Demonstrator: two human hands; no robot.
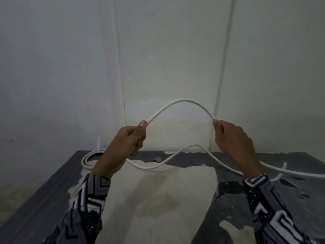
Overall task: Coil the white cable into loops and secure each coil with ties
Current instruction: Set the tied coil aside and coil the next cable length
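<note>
The white cable [182,100] arches up in the air between my two hands. My left hand [123,145] is closed on it at the left end of the arch, my right hand [232,138] pinches it at the right end. More of the cable runs below in a wave across the table and off to the right edge. A finished coil of white cable [91,158] lies flat at the table's back left, partly hidden by my left forearm. A thin white tie [98,142] stands up just behind that coil.
The dark table [44,199] has a large pale worn patch [158,199] in its middle. A short loose white piece [281,171] curves near my right wrist. Pale walls close in behind the table, with a vertical conduit [223,67] at the right.
</note>
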